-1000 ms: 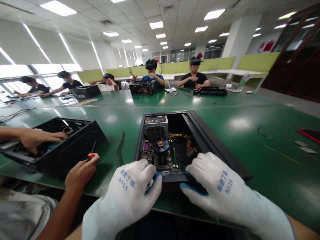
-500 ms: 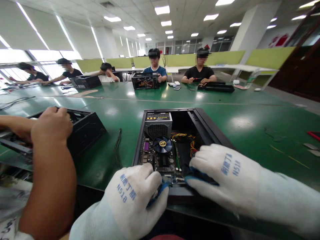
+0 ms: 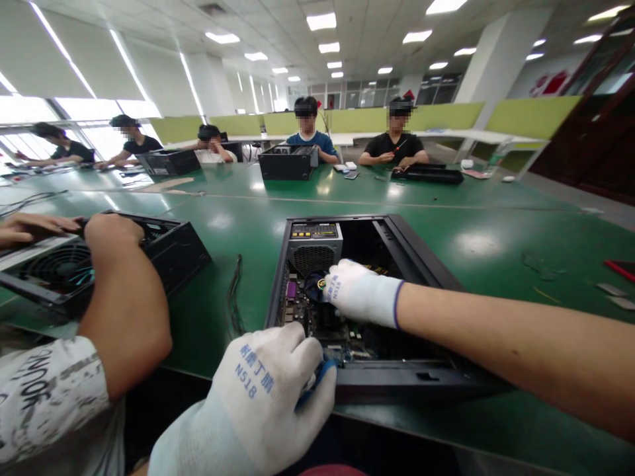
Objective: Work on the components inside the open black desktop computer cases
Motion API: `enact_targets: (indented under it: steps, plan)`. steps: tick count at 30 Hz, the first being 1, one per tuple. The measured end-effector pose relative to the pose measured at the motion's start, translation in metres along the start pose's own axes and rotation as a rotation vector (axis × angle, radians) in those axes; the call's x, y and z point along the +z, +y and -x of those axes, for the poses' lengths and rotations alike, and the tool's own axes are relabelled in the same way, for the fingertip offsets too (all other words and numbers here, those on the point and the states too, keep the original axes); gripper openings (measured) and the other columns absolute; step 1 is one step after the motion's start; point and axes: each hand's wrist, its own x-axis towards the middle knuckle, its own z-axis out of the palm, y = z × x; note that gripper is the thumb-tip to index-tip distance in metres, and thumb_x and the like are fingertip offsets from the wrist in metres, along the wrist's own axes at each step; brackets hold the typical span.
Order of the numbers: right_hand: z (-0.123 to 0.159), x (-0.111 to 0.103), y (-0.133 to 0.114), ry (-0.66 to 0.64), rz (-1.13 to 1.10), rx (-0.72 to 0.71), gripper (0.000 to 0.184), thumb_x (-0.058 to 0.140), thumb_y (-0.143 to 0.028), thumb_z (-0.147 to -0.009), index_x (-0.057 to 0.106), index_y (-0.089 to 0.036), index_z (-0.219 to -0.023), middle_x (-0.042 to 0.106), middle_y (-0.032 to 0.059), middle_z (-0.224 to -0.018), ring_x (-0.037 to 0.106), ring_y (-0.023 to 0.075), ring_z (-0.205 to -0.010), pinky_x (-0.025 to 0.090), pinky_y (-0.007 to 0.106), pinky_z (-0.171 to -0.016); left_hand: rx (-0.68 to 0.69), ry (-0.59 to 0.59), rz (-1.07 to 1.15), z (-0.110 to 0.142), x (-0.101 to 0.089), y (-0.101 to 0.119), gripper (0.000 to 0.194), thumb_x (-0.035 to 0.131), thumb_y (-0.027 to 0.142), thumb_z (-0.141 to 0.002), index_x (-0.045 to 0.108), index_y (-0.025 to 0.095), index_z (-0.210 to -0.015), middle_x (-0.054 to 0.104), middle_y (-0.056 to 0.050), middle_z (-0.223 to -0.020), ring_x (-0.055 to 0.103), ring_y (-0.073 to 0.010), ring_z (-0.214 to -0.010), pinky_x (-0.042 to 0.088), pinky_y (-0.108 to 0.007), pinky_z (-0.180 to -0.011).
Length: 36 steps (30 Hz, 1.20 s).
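An open black computer case [image 3: 387, 382] lies in front of me, with its power supply [image 3: 315, 239] at the far left. My left hand [image 3: 270, 380], in a white glove with a blue palm, is closed at the near left corner of the case. Its thumb and fingers are pinched together, but what lies between them is hidden. Over the middle of the case reaches my gloved right hand [image 3: 354, 289], covering part of the CPU fan [image 3: 315, 285]. Its fingertips are hidden, so its grip is unclear. Below the fan, some of the motherboard [image 3: 302, 314] shows.
At left, a co-worker's arm [image 3: 124, 284] reaches over another black case [image 3: 173, 258]. A dark cable [image 3: 233, 294] lies between the two cases. Across the green table [image 3: 238, 215], several people sit with computer parts. A red object [image 3: 620, 270] is at far right.
My right hand has moved from the case's near edge inward to the fan. My left hand stays put. The co-worker's arm at left has shifted, and the person opposite has turned their case.
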Motion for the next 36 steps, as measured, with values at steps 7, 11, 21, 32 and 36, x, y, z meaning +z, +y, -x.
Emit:
enact_targets:
  steps: [7, 11, 21, 32, 36]
  plan:
    - [0.001, 0.005, 0.005, 0.039, -0.013, -0.057, 0.024, 0.052, -0.016, -0.092, 0.074, -0.017, -0.101, 0.075, 0.0104, -0.104, 0.070, 0.0270, -0.097, 0.050, 0.038, -0.077, 0.004, 0.013, 0.028, 0.001, 0.001, -0.001, 0.020, 0.051, 0.033, -0.093, 0.050, 0.026, -0.074, 0.054, 0.001, -0.072, 0.054, -0.0189, -0.062, 0.034, -0.034, -0.057]
    - [0.024, -0.007, 0.009, 0.077, -0.046, -0.016, 0.020, 0.061, -0.021, -0.084, 0.075, -0.017, -0.098, 0.075, 0.0105, -0.100, 0.070, 0.0290, -0.096, 0.051, 0.040, -0.079, 0.002, 0.047, 0.035, 0.001, 0.004, -0.001, 0.019, 0.053, 0.033, -0.092, 0.050, 0.026, -0.075, 0.054, 0.001, -0.073, 0.054, -0.0190, -0.061, 0.033, -0.034, -0.057]
    - [0.036, -0.005, 0.056, 0.049, -0.040, 0.386, 0.028, 0.056, -0.030, -0.082, 0.078, -0.016, -0.092, 0.077, 0.0151, -0.093, 0.073, 0.0324, -0.090, 0.052, 0.040, -0.073, 0.019, 0.101, 0.042, 0.001, 0.008, -0.002, 0.019, 0.055, 0.033, -0.091, 0.048, 0.027, -0.075, 0.053, 0.001, -0.072, 0.052, -0.0193, -0.059, 0.031, -0.035, -0.055]
    - [-0.003, 0.017, 0.086, -0.014, 0.004, 0.444, 0.021, 0.060, -0.024, -0.087, 0.078, -0.014, -0.090, 0.076, 0.0197, -0.095, 0.070, 0.0326, -0.095, 0.049, 0.045, -0.082, 0.028, 0.116, 0.032, 0.001, 0.008, -0.002, 0.018, 0.056, 0.031, -0.089, 0.050, 0.026, -0.073, 0.054, 0.000, -0.070, 0.052, -0.0172, -0.057, 0.032, -0.033, -0.054]
    - [0.001, 0.018, 0.089, 0.058, -0.001, 0.440, 0.024, 0.059, -0.027, -0.089, 0.078, -0.014, -0.095, 0.074, 0.0205, -0.104, 0.064, 0.0339, -0.105, 0.045, 0.047, -0.087, 0.000, 0.108, 0.009, 0.001, 0.007, 0.000, 0.018, 0.055, 0.033, -0.089, 0.051, 0.026, -0.073, 0.054, 0.000, -0.070, 0.054, -0.0187, -0.057, 0.034, -0.034, -0.054]
